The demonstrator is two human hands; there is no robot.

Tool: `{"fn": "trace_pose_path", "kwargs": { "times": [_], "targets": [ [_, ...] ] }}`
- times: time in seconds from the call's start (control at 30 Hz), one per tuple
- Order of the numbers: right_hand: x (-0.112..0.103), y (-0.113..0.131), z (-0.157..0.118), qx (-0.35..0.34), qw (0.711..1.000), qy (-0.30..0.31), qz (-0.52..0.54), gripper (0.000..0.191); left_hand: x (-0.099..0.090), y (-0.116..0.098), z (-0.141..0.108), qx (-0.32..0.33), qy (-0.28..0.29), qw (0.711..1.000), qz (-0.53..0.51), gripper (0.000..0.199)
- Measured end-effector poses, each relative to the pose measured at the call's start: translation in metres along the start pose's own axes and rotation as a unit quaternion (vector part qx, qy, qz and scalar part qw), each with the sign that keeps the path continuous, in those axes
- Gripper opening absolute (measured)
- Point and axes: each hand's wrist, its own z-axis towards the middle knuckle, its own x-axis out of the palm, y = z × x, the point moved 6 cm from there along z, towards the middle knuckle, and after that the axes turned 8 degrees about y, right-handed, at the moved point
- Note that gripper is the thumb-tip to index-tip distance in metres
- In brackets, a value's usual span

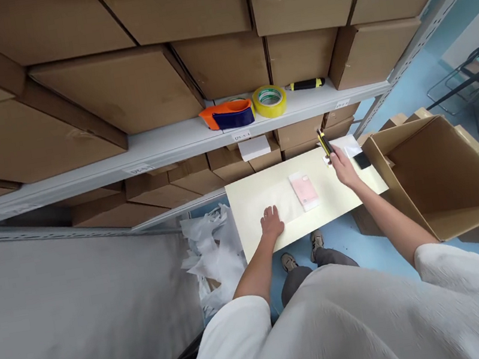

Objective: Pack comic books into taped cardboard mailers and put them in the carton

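Note:
My left hand [272, 223] lies flat on the cream tabletop [243, 203], fingers spread, at the edge of a thin pale sheet [277, 201] that is hard to tell from the table. To its right is a pink flat item [304, 190] in a clear or white wrapper. My right hand [344, 168] is closed around a yellow-and-black box cutter [325, 143], held above the table's far right part. Whether its blade is out, I cannot tell. Just beyond that hand lie white sheets or bags [347, 146] and a small black flat item [362, 160].
Cardboard boxes [116, 90] fill the shelves. On the shelf ledge lie an orange-and-blue tape dispenser [228, 114], a yellow tape roll [270, 101] and another cutter [307, 84]. An opened large carton [443, 177] stands right of the table; crumpled white wrapping [217, 256] is heaped at left.

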Motion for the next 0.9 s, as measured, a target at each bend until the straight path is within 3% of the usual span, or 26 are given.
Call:
{"fn": "trace_pose_path", "kwargs": {
  "times": [0.1,0.2,0.3,0.43,0.7,0.8,0.9],
  "targets": [
    [-0.04,0.014,0.065,-0.106,0.985,-0.005,-0.137,0.066,0.003,-0.002,0.003,-0.022,-0.003,1.0,-0.003,0.088],
    [-0.062,0.023,0.129,-0.147,0.958,0.009,-0.247,0.063,0.007,-0.003,0.006,-0.043,-0.008,0.999,-0.012,0.091],
    [-0.068,0.031,0.182,-0.167,0.932,0.037,-0.319,0.062,0.009,-0.004,0.009,-0.058,-0.007,0.998,-0.022,0.092],
    [-0.06,0.033,0.227,-0.181,0.902,0.094,-0.381,0.062,0.009,-0.004,0.012,-0.068,-0.004,0.997,-0.027,0.094],
    [-0.049,0.028,0.261,-0.202,0.889,0.115,-0.394,0.056,0.01,-0.003,0.015,-0.078,-0.002,0.996,-0.034,0.099],
    [-0.052,0.036,0.252,-0.219,0.899,0.096,-0.366,0.054,0.012,-0.003,0.016,-0.08,-0.005,0.996,-0.035,0.1],
    [-0.053,0.048,0.22,-0.257,0.91,0.055,-0.32,0.054,0.015,-0.004,0.017,-0.08,-0.008,0.996,-0.036,0.1]
  ]
}}
